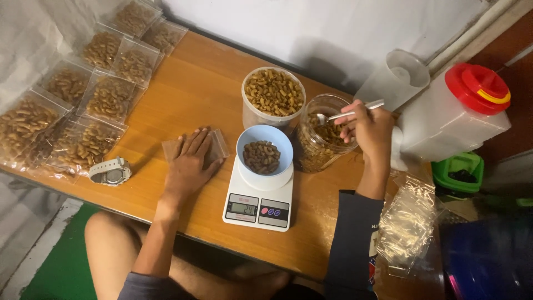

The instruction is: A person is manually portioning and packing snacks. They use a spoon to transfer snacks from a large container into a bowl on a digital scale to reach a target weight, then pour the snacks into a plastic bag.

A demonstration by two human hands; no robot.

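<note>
Right hand (371, 129) pinching spoon (348, 114) over jar (322, 139) right of blue bowl (264, 150) on scale (258, 197), left hand (191, 161) spread flat pinning empty bag (217, 145) for filling.

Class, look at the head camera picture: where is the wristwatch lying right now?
The white wristwatch lies on the wooden table near its front edge, left of the left hand and just below the filled snack bags.
</note>
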